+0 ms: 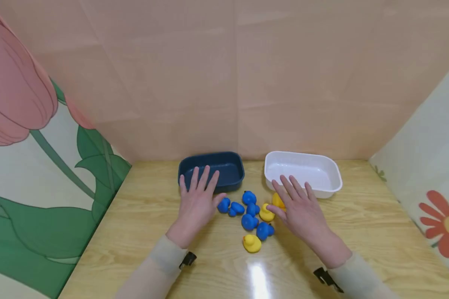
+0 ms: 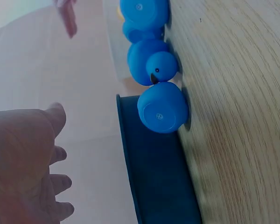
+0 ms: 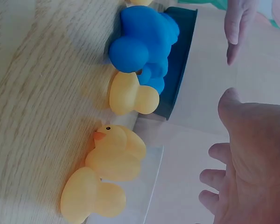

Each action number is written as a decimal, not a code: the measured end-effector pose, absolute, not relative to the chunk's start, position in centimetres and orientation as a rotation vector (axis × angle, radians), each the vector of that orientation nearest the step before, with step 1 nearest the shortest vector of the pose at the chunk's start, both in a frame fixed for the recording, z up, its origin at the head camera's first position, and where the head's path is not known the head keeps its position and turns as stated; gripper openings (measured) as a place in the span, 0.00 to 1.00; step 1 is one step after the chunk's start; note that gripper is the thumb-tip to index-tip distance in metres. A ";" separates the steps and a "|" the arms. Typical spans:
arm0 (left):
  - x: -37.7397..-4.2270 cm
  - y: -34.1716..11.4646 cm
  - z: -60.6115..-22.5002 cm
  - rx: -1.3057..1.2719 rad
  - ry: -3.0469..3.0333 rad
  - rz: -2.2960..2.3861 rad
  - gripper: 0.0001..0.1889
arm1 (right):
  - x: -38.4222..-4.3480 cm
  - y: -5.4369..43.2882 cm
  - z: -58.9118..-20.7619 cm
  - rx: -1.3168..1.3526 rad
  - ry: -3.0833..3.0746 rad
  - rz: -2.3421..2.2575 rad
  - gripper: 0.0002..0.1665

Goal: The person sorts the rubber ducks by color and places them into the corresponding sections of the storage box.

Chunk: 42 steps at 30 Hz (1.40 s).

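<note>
My left hand (image 1: 196,207) is held palm down with fingers spread, its fingertips overlapping the front of the dark blue bin (image 1: 230,187) in the head view. Just right of its thumb lies a blue rubber duck (image 1: 223,205). Several more blue ducks (image 1: 250,222) lie tipped over in the middle. My right hand (image 1: 304,214) spreads its fingers in front of the white bin (image 1: 303,160), partly covering a yellow duck (image 1: 278,200). Another yellow duck (image 1: 266,213) sits by its thumb. Both wrist views show the palms, the left (image 2: 21,158) and the right (image 3: 261,158), holding nothing.
One yellow duck (image 1: 252,244) sits nearest the front of the wooden table (image 1: 127,232). A plain pinkish cloth (image 1: 179,83) rises behind the bins. Flower-printed panels stand at the left (image 1: 41,232) and right (image 1: 408,166).
</note>
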State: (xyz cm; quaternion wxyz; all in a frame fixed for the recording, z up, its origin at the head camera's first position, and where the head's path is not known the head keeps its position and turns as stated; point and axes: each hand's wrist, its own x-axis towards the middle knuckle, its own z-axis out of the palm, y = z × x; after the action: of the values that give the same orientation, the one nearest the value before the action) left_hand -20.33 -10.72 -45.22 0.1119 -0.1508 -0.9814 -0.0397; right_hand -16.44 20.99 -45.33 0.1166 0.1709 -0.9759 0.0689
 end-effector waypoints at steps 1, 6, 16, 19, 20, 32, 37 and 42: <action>-20.3 -10.8 -45.3 -0.438 -2.887 -0.119 0.40 | -16.5 21.0 -45.4 0.500 -2.858 0.207 0.49; -20.5 -11.5 -45.5 -0.406 -2.906 -0.140 0.40 | -16.6 21.0 -45.8 0.494 -2.853 0.241 0.49; -21.3 -12.8 -45.1 -0.323 -2.921 -0.270 0.39 | -17.6 20.7 -45.8 0.492 -2.849 0.306 0.48; -21.8 -13.2 -45.2 -0.305 -2.927 -0.332 0.39 | -18.0 20.6 -45.8 0.485 -2.849 0.320 0.49; -21.9 -13.4 -45.3 -0.298 -2.927 -0.354 0.40 | -18.1 20.6 -45.8 0.485 -2.852 0.324 0.49; -23.1 -16.2 -46.3 -0.217 -2.857 -0.676 0.39 | -19.0 19.5 -45.7 0.514 -2.860 0.399 0.49; -24.1 -17.2 -47.0 -0.200 -2.793 -0.802 0.38 | -19.2 19.0 -45.9 0.540 -2.824 0.450 0.49; -24.8 -18.2 -48.0 -0.179 -2.765 -0.935 0.38 | -19.2 18.6 -46.2 0.567 -2.800 0.488 0.49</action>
State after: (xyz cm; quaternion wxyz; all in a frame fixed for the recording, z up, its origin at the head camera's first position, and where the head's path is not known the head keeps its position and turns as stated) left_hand -24.83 -18.19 -47.99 0.1085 -0.0609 -0.9399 -0.3180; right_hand -19.24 18.56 -46.23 0.1212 0.1943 -0.9590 0.1671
